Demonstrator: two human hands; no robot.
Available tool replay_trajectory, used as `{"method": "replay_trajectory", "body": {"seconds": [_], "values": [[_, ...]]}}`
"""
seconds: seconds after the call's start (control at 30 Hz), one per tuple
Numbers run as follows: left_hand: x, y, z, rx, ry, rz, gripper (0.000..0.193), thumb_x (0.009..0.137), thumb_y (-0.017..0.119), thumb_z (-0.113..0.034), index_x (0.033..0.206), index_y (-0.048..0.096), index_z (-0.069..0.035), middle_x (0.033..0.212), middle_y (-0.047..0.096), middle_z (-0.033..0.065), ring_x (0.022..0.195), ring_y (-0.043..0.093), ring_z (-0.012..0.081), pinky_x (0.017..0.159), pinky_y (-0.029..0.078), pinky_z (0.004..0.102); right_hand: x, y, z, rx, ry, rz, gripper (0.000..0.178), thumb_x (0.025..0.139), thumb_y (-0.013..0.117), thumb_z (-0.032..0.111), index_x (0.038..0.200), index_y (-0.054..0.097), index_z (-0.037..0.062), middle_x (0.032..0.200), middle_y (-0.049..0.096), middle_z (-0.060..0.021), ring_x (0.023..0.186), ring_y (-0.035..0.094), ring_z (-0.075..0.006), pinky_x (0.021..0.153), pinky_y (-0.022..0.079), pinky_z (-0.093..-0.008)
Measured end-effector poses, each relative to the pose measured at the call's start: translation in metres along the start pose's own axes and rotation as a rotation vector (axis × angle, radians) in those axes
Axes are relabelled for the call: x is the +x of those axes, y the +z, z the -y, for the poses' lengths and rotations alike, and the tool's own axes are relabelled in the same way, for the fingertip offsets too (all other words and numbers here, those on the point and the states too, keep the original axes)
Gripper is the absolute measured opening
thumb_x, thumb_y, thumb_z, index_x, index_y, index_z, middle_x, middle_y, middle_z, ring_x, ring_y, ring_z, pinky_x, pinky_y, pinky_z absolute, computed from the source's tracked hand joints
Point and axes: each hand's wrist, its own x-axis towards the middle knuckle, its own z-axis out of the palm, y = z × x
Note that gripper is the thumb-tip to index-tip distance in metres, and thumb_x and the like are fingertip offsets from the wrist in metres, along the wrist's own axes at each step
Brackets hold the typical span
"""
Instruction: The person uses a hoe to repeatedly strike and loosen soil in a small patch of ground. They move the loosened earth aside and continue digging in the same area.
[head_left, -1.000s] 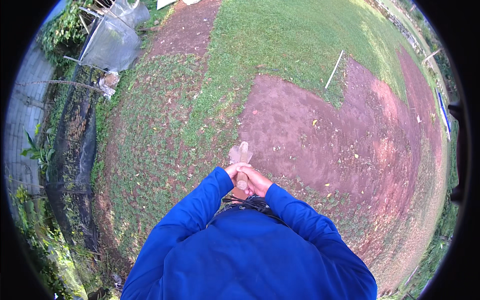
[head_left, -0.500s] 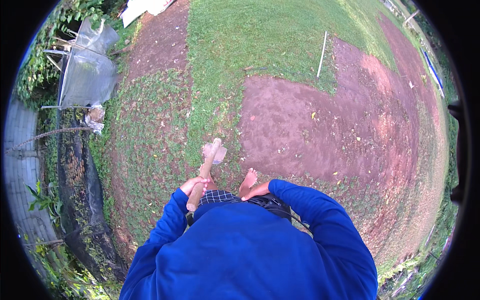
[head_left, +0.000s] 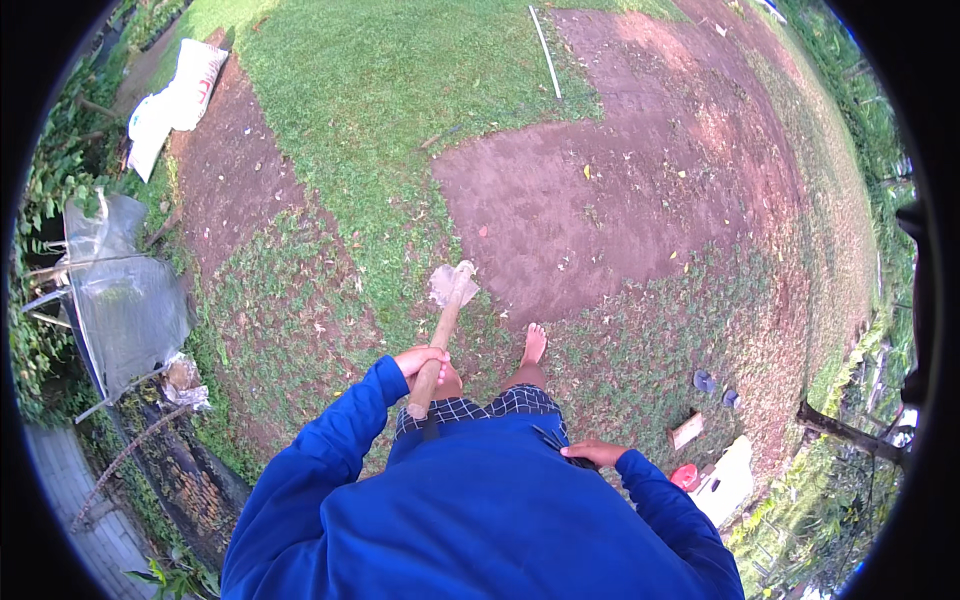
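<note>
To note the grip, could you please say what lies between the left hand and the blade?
In the head view, bare wooden handle separates the left hand from the blade.

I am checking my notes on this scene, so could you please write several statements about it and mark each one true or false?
1. The left grip holds a wooden handle. True.
2. Both grips are on that handle. False: the right grip is apart from it.
3. The person wears a red top. False: the long-sleeved top is blue.
4. A white strip lies on the grass. True.
5. The shorts have a grid pattern. True.
</note>
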Motion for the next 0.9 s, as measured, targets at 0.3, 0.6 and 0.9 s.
{"method": "replay_trajectory", "body": {"seconds": [0.3, 0.6, 0.9], "values": [[0.029, 0.018, -0.018, 0.180, -0.035, 0.113, 0.019, 0.089, 0.062, -0.022, 0.097, 0.061, -0.005, 0.076, 0.064, 0.0052, 0.062, 0.061, 0.0161, 0.059, 0.054, 0.0300, 0.047, 0.005, -0.001, 0.118, -0.039, -0.017, 0.094, 0.076, 0.048, 0.080, 0.144, 0.035, 0.0154, 0.145, 0.040, -0.0147, 0.134, 0.037, -0.0349, 0.102, 0.032, -0.0596], [0.062, 0.084, 0.029, 0.413, -0.178, 0.029, 0.025, 0.088, 0.063, -0.026, 0.103, 0.062, -0.007, 0.077, 0.064, 0.0045, 0.063, 0.061, 0.0156, 0.054, 0.051, 0.0284, 0.148, -0.026, 0.109, 0.712, -0.410, -0.141, 0.051, 0.091, 0.057, 0.050, 0.119, 0.051, 0.0081, 0.112, 0.061, -0.0110, 0.105, 0.058, -0.0255, 0.089, 0.046, -0.0475], [0.061, 0.157, 0.042, 0.148, -0.022, 0.056, 0.036, 0.094, 0.055, -0.029, 0.124, 0.055, -0.010, 0.101, 0.067, 0.0092, 0.079, 0.066, 0.0193, 0.067, 0.055, 0.0319, 0.251, -0.086, 0.121, 0.967, -0.498, -0.357, 0.025, 0.072, 0.064, -0.002, 0.096, 0.056, 0.0031, 0.069, 0.057, -0.0087, 0.056, 0.060, -0.0231, 0.051, 0.052, -0.0368]]}}
